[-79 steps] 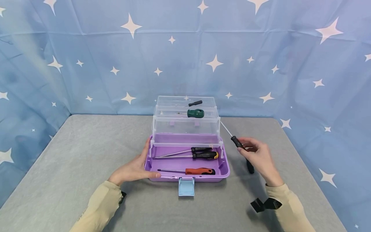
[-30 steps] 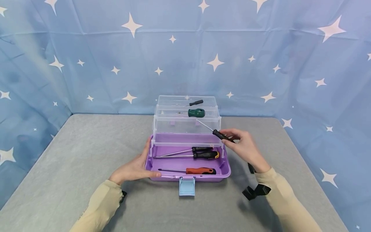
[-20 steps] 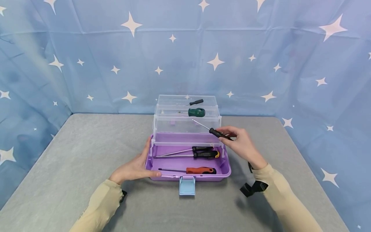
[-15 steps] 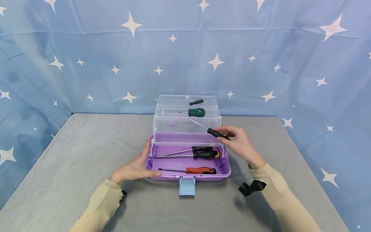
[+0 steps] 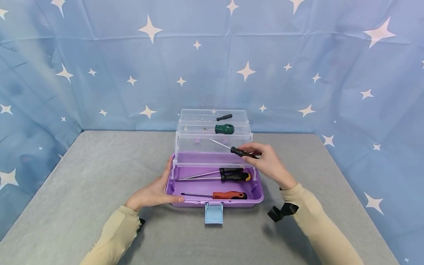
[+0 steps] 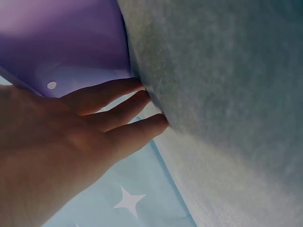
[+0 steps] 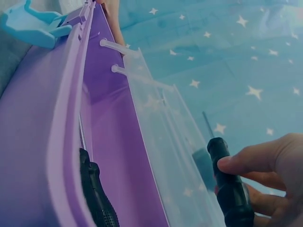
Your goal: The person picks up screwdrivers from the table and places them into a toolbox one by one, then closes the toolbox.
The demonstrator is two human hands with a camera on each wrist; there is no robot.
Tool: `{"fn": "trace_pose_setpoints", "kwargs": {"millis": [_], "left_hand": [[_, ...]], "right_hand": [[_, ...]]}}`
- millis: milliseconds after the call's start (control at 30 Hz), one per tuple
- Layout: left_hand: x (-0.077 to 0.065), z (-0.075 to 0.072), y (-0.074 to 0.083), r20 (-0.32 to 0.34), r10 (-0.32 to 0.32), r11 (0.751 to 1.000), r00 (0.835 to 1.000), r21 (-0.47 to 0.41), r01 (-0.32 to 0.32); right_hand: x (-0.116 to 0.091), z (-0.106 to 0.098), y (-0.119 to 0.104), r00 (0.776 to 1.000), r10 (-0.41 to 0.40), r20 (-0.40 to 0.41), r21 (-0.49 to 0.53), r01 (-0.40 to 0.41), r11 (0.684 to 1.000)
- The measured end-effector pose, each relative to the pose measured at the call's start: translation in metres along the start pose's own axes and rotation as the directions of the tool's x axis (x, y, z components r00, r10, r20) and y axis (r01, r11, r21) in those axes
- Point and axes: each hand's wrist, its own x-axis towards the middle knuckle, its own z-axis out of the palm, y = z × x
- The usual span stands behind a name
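My right hand (image 5: pixel 267 162) pinches a black-handled screwdriver (image 5: pixel 243 152) between thumb and fingers. Its shaft slants up and left, over the clear trays (image 5: pixel 213 142) of a purple toolbox (image 5: pixel 258 200). At the toolbox's left side, my left hand (image 5: pixel 154 193) rests with its thumb on the front rim. The left wrist view has that hand's fingers (image 6: pixel 128 111) stretched along the purple wall down to the table. Inside the base lie two black-handled screwdrivers (image 5: pixel 236 177) and an orange-handled screwdriver (image 5: pixel 229 195). A green-handled screwdriver (image 5: pixel 224 129) and a small black screwdriver (image 5: pixel 224 117) sit in the upper trays.
A pale blue latch (image 5: pixel 213 213) hangs down at the toolbox's front. Grey cloth covers the table (image 5: pixel 109 165). Behind it hangs a blue curtain (image 5: pixel 205 62) with white stars.
My right hand has carried the black-handled screwdriver leftward from beside the toolbox to over its right edge, the shaft now in front of the trays. My left hand stays put.
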Motion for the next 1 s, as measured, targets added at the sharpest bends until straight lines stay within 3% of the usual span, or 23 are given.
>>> {"fn": "trace_pose_setpoints", "kwargs": {"millis": [767,1000], "left_hand": [[0.000,0.001,-0.001,-0.002,-0.007,1.000,1.000,-0.005,0.007],[-0.001,0.000,-0.001,-0.002,-0.015,1.000,1.000,0.011,0.015]], "right_hand": [[0.018,0.011,-0.008,0.993,0.024,0.113,0.054,-0.031,0.998],[0.023,0.015,-0.007,0.991,0.005,0.130,0.020,-0.007,1.000]]}}
